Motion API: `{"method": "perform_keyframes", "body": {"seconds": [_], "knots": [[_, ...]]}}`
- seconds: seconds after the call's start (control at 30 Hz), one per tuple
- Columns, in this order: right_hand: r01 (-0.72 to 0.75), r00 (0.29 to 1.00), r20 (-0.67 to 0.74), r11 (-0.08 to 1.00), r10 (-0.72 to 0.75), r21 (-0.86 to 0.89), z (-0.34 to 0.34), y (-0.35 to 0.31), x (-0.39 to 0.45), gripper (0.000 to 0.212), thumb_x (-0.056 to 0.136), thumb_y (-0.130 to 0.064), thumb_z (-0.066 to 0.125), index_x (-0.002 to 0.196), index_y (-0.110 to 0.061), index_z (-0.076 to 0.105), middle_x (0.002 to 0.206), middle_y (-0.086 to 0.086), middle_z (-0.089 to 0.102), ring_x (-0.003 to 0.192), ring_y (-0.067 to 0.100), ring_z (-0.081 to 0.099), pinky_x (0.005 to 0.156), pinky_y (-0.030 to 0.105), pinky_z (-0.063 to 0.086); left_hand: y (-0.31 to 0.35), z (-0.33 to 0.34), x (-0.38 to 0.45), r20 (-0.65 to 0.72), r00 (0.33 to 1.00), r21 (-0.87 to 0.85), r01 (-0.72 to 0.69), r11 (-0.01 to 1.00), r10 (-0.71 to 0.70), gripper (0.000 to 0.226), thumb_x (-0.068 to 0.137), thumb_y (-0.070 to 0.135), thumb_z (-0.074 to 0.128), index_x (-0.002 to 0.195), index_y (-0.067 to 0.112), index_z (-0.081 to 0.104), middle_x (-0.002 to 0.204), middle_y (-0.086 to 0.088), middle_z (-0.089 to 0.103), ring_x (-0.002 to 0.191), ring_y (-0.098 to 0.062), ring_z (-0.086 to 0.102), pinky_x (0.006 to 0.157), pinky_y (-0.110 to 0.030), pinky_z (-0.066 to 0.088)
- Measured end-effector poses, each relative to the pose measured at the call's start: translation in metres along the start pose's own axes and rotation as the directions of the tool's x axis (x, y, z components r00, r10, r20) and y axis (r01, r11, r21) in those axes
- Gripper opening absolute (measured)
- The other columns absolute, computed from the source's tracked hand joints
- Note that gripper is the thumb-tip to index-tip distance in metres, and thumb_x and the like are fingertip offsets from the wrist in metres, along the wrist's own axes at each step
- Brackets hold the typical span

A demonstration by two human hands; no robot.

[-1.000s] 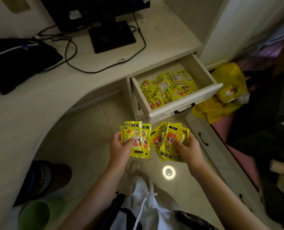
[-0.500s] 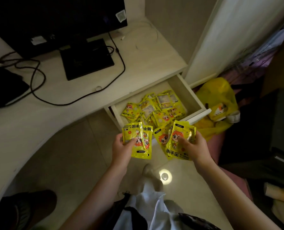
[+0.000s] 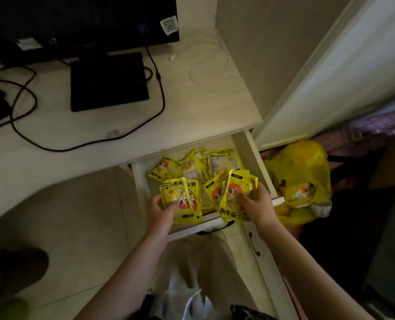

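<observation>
An open white drawer [image 3: 262, 167] under the desk holds several yellow hand-warmer packets [image 3: 191, 167] with a cartoon face. My left hand [image 3: 161, 213] grips a few yellow packets [image 3: 185, 202], thumb across their front, over the drawer's front left. My right hand [image 3: 256, 206] grips another bunch of the same packets [image 3: 235, 197], fanned out over the drawer's front right. Both hands hover just above the drawer's front edge.
A black monitor [image 3: 76, 21] on its square base [image 3: 108, 82] stands on the pale desk [image 3: 203, 107], with black cables [image 3: 88, 146] looping across. A yellow plastic bag [image 3: 300, 179] lies right of the drawer. Lower drawers with dark handles [image 3: 254, 244] sit below. A white door [image 3: 341, 72] stands at right.
Both hands have moved forward with their packets, from in front of the drawer to above its front edge. The camera has come closer to the desk.
</observation>
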State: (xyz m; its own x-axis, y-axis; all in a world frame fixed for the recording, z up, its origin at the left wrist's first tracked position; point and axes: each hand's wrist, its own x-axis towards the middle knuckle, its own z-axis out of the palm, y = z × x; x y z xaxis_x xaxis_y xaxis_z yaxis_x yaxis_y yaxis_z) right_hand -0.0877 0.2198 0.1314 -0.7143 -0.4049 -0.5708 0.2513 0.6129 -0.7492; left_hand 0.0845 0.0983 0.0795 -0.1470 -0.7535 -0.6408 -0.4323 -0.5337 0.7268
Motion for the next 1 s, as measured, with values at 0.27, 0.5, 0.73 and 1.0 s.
{"method": "perform_keyframes", "body": {"seconds": [0.27,0.5,0.73,1.0], "knots": [[-0.123,0.978,0.163,0.990,0.134,-0.076,-0.007,0.002,0.084,0.034,0.090,-0.017,0.061,0.123,-0.015,0.052,0.112,0.005,0.063,0.104,0.024,0.061,0.083,0.040,0.055,-0.011,0.049,0.017,-0.150,0.983,-0.063,0.096,0.993,-0.105,0.048,0.085,0.018,0.069,0.129,0.014,0.051,0.119,-0.006,0.059,0.095,-0.019,0.055,0.077,-0.030,0.041],[-0.142,0.955,0.230,0.970,0.186,-0.195,0.015,0.016,0.131,0.017,0.090,-0.015,0.061,0.106,-0.016,0.059,0.102,0.008,0.066,0.101,0.028,0.065,0.089,0.046,0.054,-0.017,0.067,0.051,-0.144,0.979,0.002,0.146,0.989,-0.144,0.048,0.086,0.013,0.067,0.130,0.009,0.049,0.113,-0.004,0.057,0.091,-0.015,0.051,0.067,-0.024,0.039],[-0.207,0.920,0.280,0.946,0.275,-0.250,0.032,0.046,0.157,0.013,0.087,-0.014,0.065,0.093,-0.024,0.060,0.104,0.005,0.067,0.099,0.026,0.064,0.089,0.045,0.054,-0.039,0.075,0.079,-0.130,0.972,0.107,0.210,0.972,-0.196,0.043,0.088,0.016,0.065,0.128,0.008,0.051,0.110,0.000,0.050,0.096,-0.016,0.047,0.079,-0.030,0.037],[-0.252,0.897,0.281,0.916,0.342,-0.312,0.020,0.053,0.174,0.012,0.089,-0.015,0.061,0.101,-0.017,0.063,0.104,0.009,0.066,0.099,0.028,0.064,0.086,0.042,0.055,-0.044,0.067,0.086,-0.126,0.979,0.256,0.189,0.948,-0.161,0.032,0.086,0.017,0.065,0.117,0.011,0.060,0.104,-0.005,0.065,0.087,-0.021,0.059,0.072,-0.031,0.045]]}}
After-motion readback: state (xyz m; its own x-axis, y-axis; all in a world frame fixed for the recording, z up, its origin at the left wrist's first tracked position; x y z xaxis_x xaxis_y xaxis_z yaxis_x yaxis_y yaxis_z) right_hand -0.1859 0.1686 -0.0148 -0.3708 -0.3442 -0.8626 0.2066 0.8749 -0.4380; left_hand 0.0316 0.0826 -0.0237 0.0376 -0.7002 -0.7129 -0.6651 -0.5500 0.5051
